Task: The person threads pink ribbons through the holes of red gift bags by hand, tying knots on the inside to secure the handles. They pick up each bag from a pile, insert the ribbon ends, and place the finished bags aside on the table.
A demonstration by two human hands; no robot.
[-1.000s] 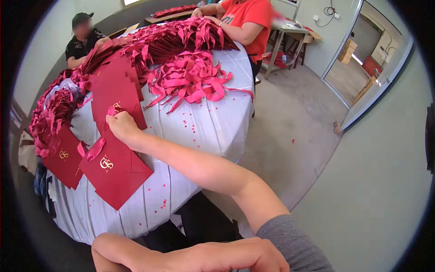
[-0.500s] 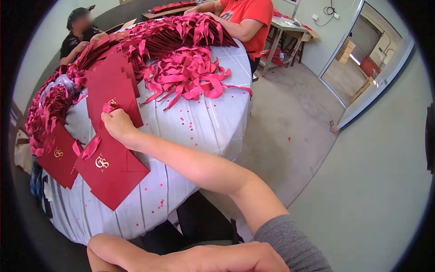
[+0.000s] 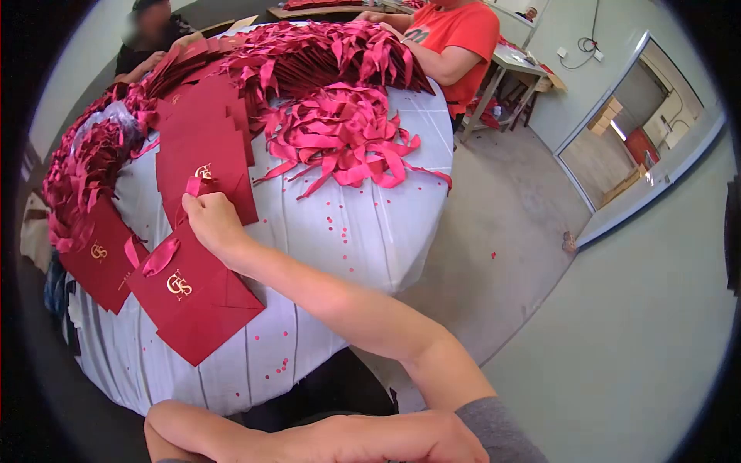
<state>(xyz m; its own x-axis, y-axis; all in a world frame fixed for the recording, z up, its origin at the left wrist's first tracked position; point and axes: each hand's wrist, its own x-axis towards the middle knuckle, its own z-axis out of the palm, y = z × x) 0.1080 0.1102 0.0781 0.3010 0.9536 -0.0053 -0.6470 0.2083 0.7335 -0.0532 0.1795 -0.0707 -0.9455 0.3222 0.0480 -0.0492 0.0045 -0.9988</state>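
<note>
My right hand (image 3: 212, 222) reaches across the table with its fingers closed on a pink ribbon (image 3: 199, 185). It is over the near end of a row of overlapping dark red paper bags (image 3: 202, 147). Just below it lies a red bag (image 3: 197, 305) with a gold monogram and a pink ribbon bow (image 3: 162, 257) at its top edge. My left arm is bent across the bottom of the view. My left hand (image 3: 432, 438) is low at the frame's bottom edge, with its fingers hidden.
Loose pink ribbons (image 3: 347, 139) are heaped on the white tablecloth (image 3: 394, 255), with red dots scattered about. Stacked ribboned bags (image 3: 85, 185) line the left and far sides. A person in a red shirt (image 3: 455, 42) and another in black (image 3: 150, 46) work opposite. At right is an open door (image 3: 656, 185).
The view has shifted, so the table and bags sit slightly farther right and lower. My right hand stays closed on the ribbon over the bags. My left arm is nearly unmoved.
</note>
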